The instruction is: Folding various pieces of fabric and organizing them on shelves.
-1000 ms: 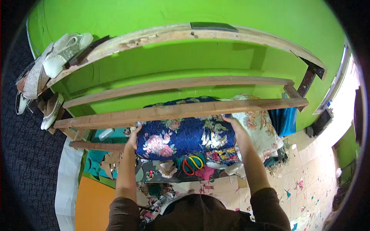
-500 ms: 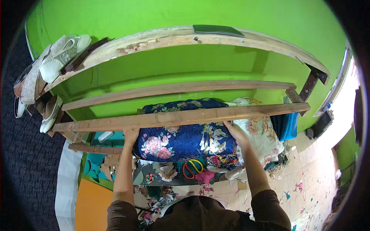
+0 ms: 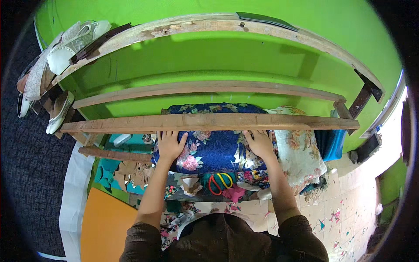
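From its ends, the left hand (image 3: 170,147) and the right hand (image 3: 261,146) have moved onto the blue floral fabric (image 3: 214,153), partly beneath the wooden bar (image 3: 209,122); each grip is spread, resting without clasping.

navy fabric (image 3: 214,150) (pink-flowered), bright green wall (image 3: 196,56)

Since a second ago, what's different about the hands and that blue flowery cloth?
The left hand and right hand moved inward from the ends of the blue flowery cloth and now lie open on its front. The wooden rack, white shoes and red loop stayed put.
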`<action>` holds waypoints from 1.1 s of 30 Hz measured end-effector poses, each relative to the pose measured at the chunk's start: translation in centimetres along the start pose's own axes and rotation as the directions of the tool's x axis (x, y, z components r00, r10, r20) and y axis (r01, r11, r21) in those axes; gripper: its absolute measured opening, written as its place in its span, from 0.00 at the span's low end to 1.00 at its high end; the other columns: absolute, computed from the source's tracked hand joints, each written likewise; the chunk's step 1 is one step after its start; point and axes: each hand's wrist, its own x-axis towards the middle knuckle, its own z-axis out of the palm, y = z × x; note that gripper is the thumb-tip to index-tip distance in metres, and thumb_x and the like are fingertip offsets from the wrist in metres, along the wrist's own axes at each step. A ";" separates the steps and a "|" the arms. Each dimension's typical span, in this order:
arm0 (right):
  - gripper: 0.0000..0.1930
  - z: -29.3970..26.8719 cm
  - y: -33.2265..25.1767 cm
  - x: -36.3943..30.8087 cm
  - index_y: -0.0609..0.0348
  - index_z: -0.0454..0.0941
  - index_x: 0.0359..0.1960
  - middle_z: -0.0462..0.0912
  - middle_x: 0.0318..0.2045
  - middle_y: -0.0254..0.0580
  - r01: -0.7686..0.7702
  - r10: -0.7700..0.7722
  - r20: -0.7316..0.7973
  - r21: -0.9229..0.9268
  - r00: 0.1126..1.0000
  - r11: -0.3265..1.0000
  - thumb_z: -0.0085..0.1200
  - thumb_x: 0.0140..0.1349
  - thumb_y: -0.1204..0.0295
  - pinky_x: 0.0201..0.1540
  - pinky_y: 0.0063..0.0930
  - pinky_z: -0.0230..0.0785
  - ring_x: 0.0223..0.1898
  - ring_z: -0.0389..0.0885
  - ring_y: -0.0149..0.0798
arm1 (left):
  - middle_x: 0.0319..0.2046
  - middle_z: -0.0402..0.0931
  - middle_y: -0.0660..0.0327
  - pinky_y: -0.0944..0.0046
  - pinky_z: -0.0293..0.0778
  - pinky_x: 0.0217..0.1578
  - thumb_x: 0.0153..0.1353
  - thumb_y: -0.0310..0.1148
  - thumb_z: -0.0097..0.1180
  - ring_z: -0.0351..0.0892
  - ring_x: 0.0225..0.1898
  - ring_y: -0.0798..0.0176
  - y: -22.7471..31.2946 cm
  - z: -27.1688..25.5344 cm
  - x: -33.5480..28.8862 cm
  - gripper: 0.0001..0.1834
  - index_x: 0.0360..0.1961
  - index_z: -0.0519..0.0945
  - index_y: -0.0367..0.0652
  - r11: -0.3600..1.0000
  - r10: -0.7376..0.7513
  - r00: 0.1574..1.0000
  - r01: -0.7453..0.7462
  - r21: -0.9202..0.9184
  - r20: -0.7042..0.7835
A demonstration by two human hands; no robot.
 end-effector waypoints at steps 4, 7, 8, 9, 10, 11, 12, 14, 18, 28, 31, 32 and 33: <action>0.25 -0.8 -2.1 -2.7 0.56 0.65 0.56 0.64 0.57 0.51 0.041 -0.082 -0.145 -0.264 0.986 0.964 0.34 0.64 0.53 0.62 0.57 0.38 0.62 0.53 0.52 | 0.55 0.64 0.53 0.41 0.44 0.59 0.59 0.50 0.42 0.58 0.58 0.48 1.4 -1.6 -1.2 0.26 0.53 0.69 0.46 1.000 0.015 1.000 -0.015 0.017 0.011; 0.25 -0.4 -4.2 -6.2 0.56 0.63 0.58 0.62 0.58 0.50 0.103 -0.162 -0.169 -0.312 0.972 0.945 0.35 0.62 0.58 0.62 0.58 0.36 0.63 0.53 0.51 | 0.56 0.63 0.54 0.41 0.45 0.59 0.58 0.49 0.44 0.58 0.59 0.49 6.0 -3.0 -3.9 0.27 0.55 0.67 0.48 0.991 0.121 0.993 -0.121 -0.051 -0.007; 0.25 0.2 -4.4 -7.1 0.55 0.63 0.58 0.62 0.59 0.47 0.134 -0.218 -0.252 -0.312 0.943 0.941 0.37 0.61 0.56 0.61 0.61 0.36 0.63 0.52 0.50 | 0.57 0.62 0.54 0.42 0.46 0.58 0.58 0.48 0.44 0.58 0.59 0.49 7.4 -2.5 -4.5 0.27 0.56 0.66 0.49 0.976 0.208 0.978 -0.210 -0.059 -0.035; 0.26 1.0 -3.9 -7.3 0.55 0.63 0.58 0.61 0.59 0.46 0.127 -0.206 -0.229 -0.319 0.951 0.939 0.37 0.61 0.56 0.60 0.61 0.36 0.63 0.51 0.50 | 0.58 0.61 0.55 0.42 0.46 0.58 0.57 0.48 0.45 0.58 0.59 0.50 8.2 -2.2 -5.0 0.28 0.57 0.65 0.50 0.953 0.292 0.954 -0.295 -0.065 -0.064; 0.26 1.5 -3.5 -7.4 0.55 0.62 0.59 0.60 0.60 0.46 0.121 -0.195 -0.204 -0.327 0.959 0.937 0.37 0.61 0.57 0.60 0.62 0.37 0.64 0.51 0.50 | 0.58 0.61 0.55 0.42 0.46 0.58 0.57 0.48 0.45 0.58 0.59 0.50 8.4 -1.9 -5.1 0.28 0.57 0.65 0.50 0.954 0.287 0.956 -0.291 -0.066 -0.063; 0.26 1.5 -3.6 -7.3 0.55 0.62 0.59 0.60 0.60 0.46 0.127 -0.200 -0.202 -0.325 0.959 0.937 0.37 0.61 0.57 0.60 0.62 0.37 0.64 0.51 0.50 | 0.58 0.60 0.55 0.42 0.47 0.58 0.57 0.48 0.45 0.58 0.59 0.50 8.5 -1.8 -4.9 0.28 0.58 0.65 0.50 0.957 0.281 0.958 -0.284 -0.053 -0.060; 0.26 1.3 -3.7 -6.8 0.55 0.62 0.58 0.60 0.60 0.46 0.144 -0.222 -0.222 -0.321 0.949 0.936 0.37 0.61 0.57 0.60 0.61 0.38 0.63 0.52 0.50 | 0.59 0.60 0.55 0.43 0.47 0.58 0.57 0.48 0.45 0.57 0.60 0.50 8.5 -1.7 -4.8 0.28 0.58 0.65 0.51 0.960 0.274 0.960 -0.276 -0.040 -0.058; 0.25 1.1 -4.0 -6.9 0.55 0.63 0.58 0.60 0.60 0.46 0.169 -0.249 -0.237 -0.314 0.939 0.934 0.38 0.61 0.57 0.60 0.60 0.39 0.63 0.52 0.50 | 0.58 0.61 0.54 0.44 0.50 0.58 0.57 0.48 0.46 0.58 0.60 0.50 8.6 -2.0 -5.0 0.28 0.58 0.65 0.48 0.973 0.230 0.968 -0.231 0.003 -0.098; 0.24 1.2 -5.1 -10.0 0.58 0.66 0.55 0.61 0.59 0.51 0.319 -0.359 -0.202 -0.204 0.911 0.925 0.43 0.59 0.60 0.60 0.56 0.42 0.62 0.54 0.52 | 0.59 0.58 0.53 0.45 0.48 0.59 0.58 0.46 0.45 0.57 0.60 0.49 10.5 -4.2 -9.1 0.28 0.58 0.64 0.47 0.990 0.140 0.990 -0.140 -0.011 0.007; 0.25 6.4 -5.8 -18.9 0.58 0.66 0.55 0.56 0.61 0.56 0.612 -0.578 0.330 0.002 0.746 0.791 0.45 0.56 0.61 0.61 0.52 0.46 0.63 0.51 0.54 | 0.58 0.61 0.53 0.46 0.54 0.57 0.58 0.50 0.44 0.59 0.59 0.52 10.8 -6.0 -26.9 0.28 0.56 0.67 0.47 0.944 -0.293 0.947 0.265 0.197 0.130; 0.25 7.4 -6.2 -23.4 0.58 0.67 0.55 0.60 0.59 0.54 0.774 -0.714 0.482 0.109 0.508 0.624 0.44 0.56 0.61 0.60 0.51 0.49 0.62 0.55 0.51 | 0.57 0.63 0.53 0.46 0.53 0.57 0.57 0.50 0.45 0.60 0.59 0.52 13.5 -7.7 -33.9 0.27 0.54 0.69 0.46 0.834 -0.512 0.856 0.475 0.282 0.074; 0.25 7.5 -6.9 -24.5 0.58 0.67 0.55 0.60 0.59 0.54 0.809 -0.750 0.492 0.144 0.442 0.571 0.44 0.56 0.61 0.60 0.51 0.49 0.62 0.55 0.51 | 0.56 0.64 0.52 0.47 0.54 0.57 0.57 0.49 0.45 0.61 0.58 0.52 14.3 -8.5 -35.8 0.26 0.53 0.70 0.45 0.787 -0.568 0.822 0.531 0.313 0.034; 0.24 7.6 -7.7 -25.7 0.58 0.67 0.54 0.62 0.58 0.53 0.853 -0.800 0.483 0.183 0.356 0.489 0.43 0.57 0.61 0.60 0.50 0.49 0.61 0.57 0.51 | 0.55 0.65 0.52 0.47 0.53 0.57 0.57 0.50 0.44 0.61 0.58 0.52 14.9 -9.3 -37.4 0.26 0.53 0.70 0.46 0.753 -0.611 0.792 0.580 0.311 0.003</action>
